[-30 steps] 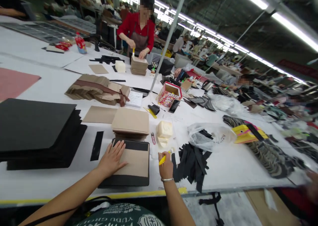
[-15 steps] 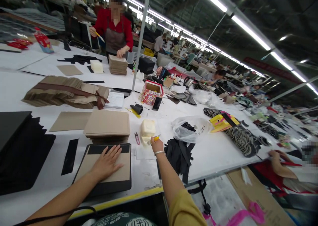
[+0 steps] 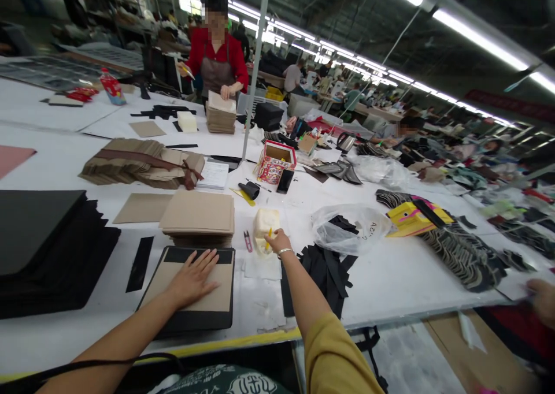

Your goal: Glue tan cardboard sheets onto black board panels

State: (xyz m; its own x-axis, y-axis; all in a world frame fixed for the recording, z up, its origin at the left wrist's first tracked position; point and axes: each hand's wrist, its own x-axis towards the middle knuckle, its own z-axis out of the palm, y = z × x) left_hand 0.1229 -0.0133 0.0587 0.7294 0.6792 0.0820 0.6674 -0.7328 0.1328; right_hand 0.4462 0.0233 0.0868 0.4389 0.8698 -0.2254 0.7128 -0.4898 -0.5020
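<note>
My left hand [image 3: 196, 279] lies flat with fingers spread on a beige board [image 3: 214, 298]. A black strip [image 3: 223, 256] crosses the top of that board, and a black sheet [image 3: 203, 322] shows around it. My right hand [image 3: 280, 241] pinches a slim yellow-handled brush [image 3: 269, 235], held upright at a cream-coloured glue pot [image 3: 265, 218]; its bristle end is hidden. Pink-handled thread snips [image 3: 247, 241] lie just left of the pot. Behind my left hand stands a stack of beige boards [image 3: 199, 209].
Tall black sheets [image 3: 39, 238] are piled at the left, beside a loose black strip [image 3: 140, 264]. Black strips [image 3: 327, 275] lie right of my forearm, near a plastic bag [image 3: 347, 226]. A co-worker in red [image 3: 217, 59] stands across the table, near a metal pole [image 3: 255, 70].
My right hand has tilted the brush from lying sideways to upright against the pot. My left hand stays flat on the board. The whole view has shifted slightly left.
</note>
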